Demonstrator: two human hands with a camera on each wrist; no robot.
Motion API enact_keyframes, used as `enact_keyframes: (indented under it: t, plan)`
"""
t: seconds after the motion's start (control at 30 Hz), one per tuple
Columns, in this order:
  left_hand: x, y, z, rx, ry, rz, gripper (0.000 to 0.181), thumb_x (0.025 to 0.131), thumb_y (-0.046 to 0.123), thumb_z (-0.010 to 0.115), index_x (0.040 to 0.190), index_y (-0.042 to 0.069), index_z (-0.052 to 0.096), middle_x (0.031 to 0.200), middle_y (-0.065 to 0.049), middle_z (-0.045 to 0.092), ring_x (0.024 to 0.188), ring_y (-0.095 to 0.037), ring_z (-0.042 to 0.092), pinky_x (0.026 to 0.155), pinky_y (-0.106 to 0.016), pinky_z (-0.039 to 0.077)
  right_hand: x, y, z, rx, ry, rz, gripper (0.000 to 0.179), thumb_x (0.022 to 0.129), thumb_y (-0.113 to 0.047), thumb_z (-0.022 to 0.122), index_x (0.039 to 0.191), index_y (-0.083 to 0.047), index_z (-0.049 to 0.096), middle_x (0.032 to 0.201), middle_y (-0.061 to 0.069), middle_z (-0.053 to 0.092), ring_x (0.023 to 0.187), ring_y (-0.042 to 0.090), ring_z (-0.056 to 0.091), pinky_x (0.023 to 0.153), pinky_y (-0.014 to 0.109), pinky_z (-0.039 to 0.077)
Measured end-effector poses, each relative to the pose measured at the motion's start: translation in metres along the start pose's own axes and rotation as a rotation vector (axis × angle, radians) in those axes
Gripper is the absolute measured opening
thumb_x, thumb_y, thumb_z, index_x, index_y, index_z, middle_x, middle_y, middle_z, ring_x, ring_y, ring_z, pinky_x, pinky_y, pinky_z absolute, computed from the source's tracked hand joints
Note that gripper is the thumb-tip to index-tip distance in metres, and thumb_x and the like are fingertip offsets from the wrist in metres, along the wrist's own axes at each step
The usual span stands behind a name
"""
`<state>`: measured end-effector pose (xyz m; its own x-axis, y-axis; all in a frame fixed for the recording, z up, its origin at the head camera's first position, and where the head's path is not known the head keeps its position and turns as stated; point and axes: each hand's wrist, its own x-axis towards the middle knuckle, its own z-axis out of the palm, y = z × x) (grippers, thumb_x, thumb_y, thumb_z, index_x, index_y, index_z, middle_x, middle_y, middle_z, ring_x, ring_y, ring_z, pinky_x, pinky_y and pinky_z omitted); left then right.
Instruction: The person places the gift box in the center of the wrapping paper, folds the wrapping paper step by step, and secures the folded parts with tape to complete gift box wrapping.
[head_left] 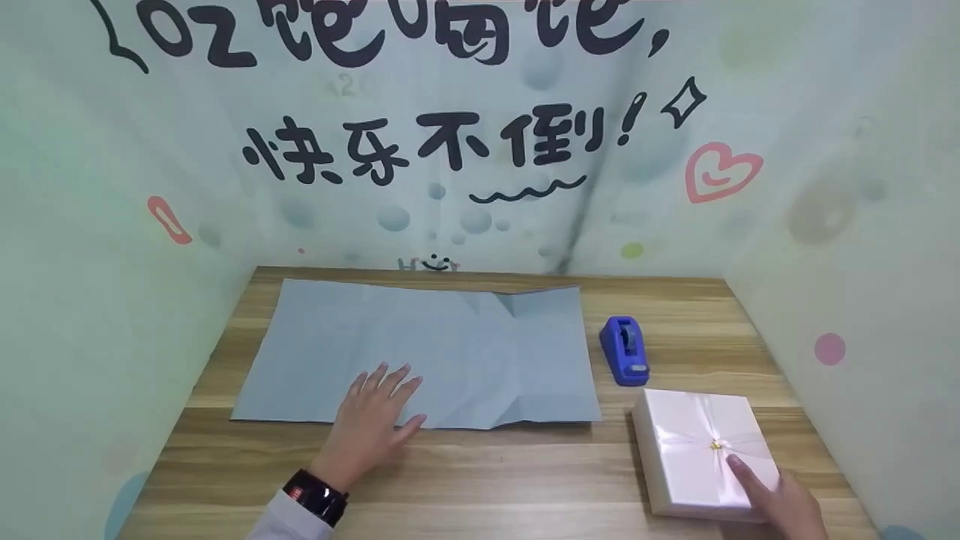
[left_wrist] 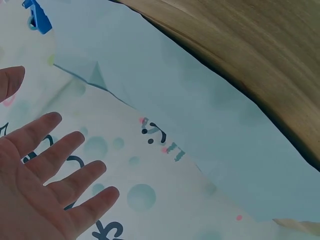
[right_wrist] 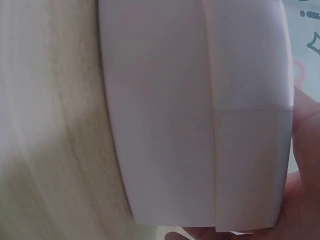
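A white gift box [head_left: 686, 472] tied with a pale ribbon and a small gold knot sits at the right front of the table. My right hand [head_left: 791, 504] grips its near right corner, thumb on the lid; in the right wrist view, fingers show at the end of the box [right_wrist: 165, 125]. My left hand [head_left: 371, 427], fingers spread, is over the near edge of a light blue-grey sheet of paper [head_left: 442, 345]. In the left wrist view the left hand [left_wrist: 45, 175] holds nothing. Folds and creases mark the sheet's right part.
A blue tape dispenser [head_left: 625, 352] stands between the paper and the box, a little farther back. The wood-grain table [head_left: 517, 487] is bordered at the back and both sides by pale printed walls [head_left: 495, 232].
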<state>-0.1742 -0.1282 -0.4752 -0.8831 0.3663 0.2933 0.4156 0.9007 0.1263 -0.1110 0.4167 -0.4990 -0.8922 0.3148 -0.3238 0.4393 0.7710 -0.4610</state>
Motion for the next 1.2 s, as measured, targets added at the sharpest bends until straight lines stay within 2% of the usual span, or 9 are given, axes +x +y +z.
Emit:
enact_keyframes:
  t: [0.23,0.37,0.6,0.8,0.9,0.97,1.07,1.13,1.2]
  plan:
    - [-0.003,0.000,0.000,-0.021,-0.022,-0.031,0.045,0.088,0.043,0.058,0.122,0.013,0.059,0.135,-0.009,0.053,0.127,-0.035,0.044,0.105,-0.055,0.034,0.002,-0.003,-0.005,0.060,-0.047,0.038,0.100,0.086,-0.065,0.042,0.127,0.025,0.030,0.126,0.045,0.037,0.111,0.051,0.046,0.093,0.055,0.041]
    - [-0.004,-0.001,0.002,-0.022,-0.018,-0.036,0.042,0.087,0.041,0.059,0.118,0.013,0.061,0.132,-0.009,0.055,0.126,-0.035,0.046,0.104,-0.054,0.035,0.003,-0.001,-0.006,0.113,-0.051,0.026,0.095,0.086,-0.061,0.046,0.123,0.026,0.034,0.118,0.043,0.045,0.100,0.039,0.052,0.085,0.045,0.045]
    - [-0.006,-0.002,0.002,-0.030,0.003,-0.026,0.038,0.088,0.039,0.058,0.115,0.012,0.062,0.126,-0.009,0.059,0.122,-0.033,0.049,0.102,-0.053,0.037,0.002,-0.002,-0.010,0.245,-0.056,0.032,0.082,0.089,-0.054,0.047,0.118,0.023,0.042,0.094,0.020,0.060,0.081,0.015,0.054,0.067,0.022,0.045]
    - [-0.007,-0.003,0.004,-0.021,0.041,-0.001,0.035,0.088,0.037,0.060,0.112,0.013,0.063,0.120,-0.009,0.062,0.116,-0.032,0.053,0.098,-0.050,0.041,0.001,-0.004,-0.015,0.395,-0.181,0.119,0.090,0.089,-0.058,0.041,0.120,0.024,0.024,0.104,0.025,0.045,0.088,0.020,0.052,0.070,0.023,0.046]
    - [-0.007,-0.002,0.005,-0.031,0.067,0.011,0.033,0.087,0.036,0.061,0.110,0.013,0.064,0.117,-0.009,0.063,0.113,-0.031,0.055,0.096,-0.050,0.043,0.001,-0.004,-0.017,0.525,-0.241,0.164,0.091,0.089,-0.058,0.043,0.123,0.022,0.015,0.104,0.023,0.041,0.086,0.016,0.053,0.072,0.024,0.047]
    - [-0.007,-0.002,0.005,-0.042,0.072,0.009,0.032,0.087,0.035,0.061,0.110,0.013,0.064,0.117,-0.008,0.063,0.113,-0.031,0.055,0.096,-0.050,0.043,0.000,-0.005,-0.016,0.630,-0.252,0.172,0.084,0.090,-0.054,0.045,0.125,0.017,0.017,0.102,0.016,0.047,0.084,0.012,0.054,0.073,0.024,0.048]
    - [-0.007,-0.001,0.005,-0.065,0.066,-0.004,0.031,0.088,0.033,0.061,0.110,0.012,0.064,0.117,-0.008,0.063,0.113,-0.030,0.055,0.096,-0.049,0.043,-0.003,-0.006,-0.012,0.783,-0.252,0.156,0.063,0.091,-0.047,0.049,0.120,0.007,0.032,0.092,0.003,0.057,0.081,0.008,0.057,0.074,0.023,0.049]
    - [-0.007,-0.001,0.005,-0.078,0.058,-0.014,0.030,0.088,0.031,0.061,0.111,0.012,0.064,0.117,-0.008,0.063,0.112,-0.029,0.055,0.095,-0.049,0.044,-0.006,-0.007,-0.008,0.862,-0.251,0.119,0.041,0.093,-0.043,0.049,0.106,-0.005,0.044,0.083,-0.006,0.061,0.079,0.007,0.059,0.075,0.024,0.049]
    - [-0.007,0.001,0.004,-0.093,0.052,-0.019,0.030,0.088,0.030,0.061,0.111,0.012,0.063,0.118,-0.008,0.062,0.112,-0.029,0.055,0.095,-0.049,0.044,-0.010,-0.009,-0.004,0.917,-0.249,0.095,0.033,0.093,-0.042,0.049,0.099,-0.010,0.049,0.081,-0.006,0.062,0.079,0.008,0.060,0.077,0.024,0.049]
